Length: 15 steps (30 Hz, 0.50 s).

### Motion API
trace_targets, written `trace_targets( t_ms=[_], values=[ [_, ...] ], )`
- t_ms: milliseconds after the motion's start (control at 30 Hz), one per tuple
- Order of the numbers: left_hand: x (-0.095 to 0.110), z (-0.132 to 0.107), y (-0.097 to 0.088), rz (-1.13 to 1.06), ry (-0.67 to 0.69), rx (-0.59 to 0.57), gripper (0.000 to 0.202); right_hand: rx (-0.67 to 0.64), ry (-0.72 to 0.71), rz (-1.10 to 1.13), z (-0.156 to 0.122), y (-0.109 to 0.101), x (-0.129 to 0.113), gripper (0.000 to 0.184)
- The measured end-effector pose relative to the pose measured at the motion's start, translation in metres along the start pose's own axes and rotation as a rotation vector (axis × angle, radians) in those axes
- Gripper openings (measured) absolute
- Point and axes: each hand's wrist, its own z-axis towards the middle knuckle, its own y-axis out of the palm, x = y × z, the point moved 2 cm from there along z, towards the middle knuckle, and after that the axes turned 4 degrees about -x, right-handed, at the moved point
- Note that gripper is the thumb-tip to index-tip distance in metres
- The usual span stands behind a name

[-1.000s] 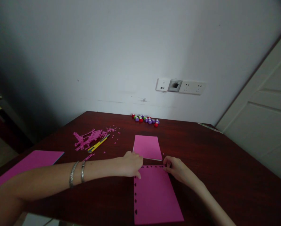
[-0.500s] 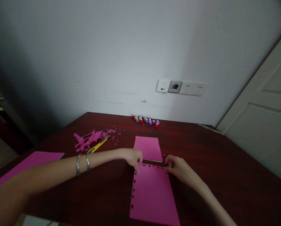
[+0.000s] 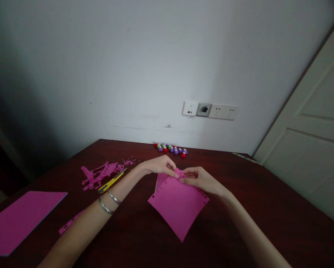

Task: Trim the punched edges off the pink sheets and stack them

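A pink sheet of paper (image 3: pixel 180 204) with small punched holes along its upper edges hangs corner-up, like a diamond, in front of me. My left hand (image 3: pixel 163 165) pinches it near its top corner. From the other side, my right hand (image 3: pixel 197 178) grips the same corner between thumb and fingers. A small folded or narrow pink piece (image 3: pixel 179 172) shows between the fingertips; whether it belongs to the sheet I cannot tell. Behind the sheet, partly covered, lies a smaller pink paper stack (image 3: pixel 160 179) on the table.
On the dark red table (image 3: pixel 239 208) lie punched pink scraps (image 3: pixel 100 173), a yellow utility knife (image 3: pixel 111 181), and a large pink sheet (image 3: pixel 24 219) at left. A punched pink strip (image 3: pixel 69 224) is partly under my left forearm. Several small coloured figures (image 3: pixel 171 149) stand by the wall.
The sheet was lying flat with my hands at its two upper corners. Now it is turned corner-up and raised, and my hands have come together at its top. A strip shows by my left forearm.
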Motion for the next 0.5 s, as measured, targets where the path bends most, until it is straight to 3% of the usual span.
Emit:
trace_targets(
  t_ms=[200, 500],
  values=[
    [-0.011, -0.003, -0.004, -0.095, -0.008, 0.108, 0.023, 0.021, 0.012, 0.037, 0.012, 0.002, 0.012, 0.028],
    [-0.013, -0.006, 0.001, -0.16, -0.037, 0.069, 0.017, 0.072, 0.064, 0.054, 0.003, 0.006, 0.018, 0.039]
  ],
)
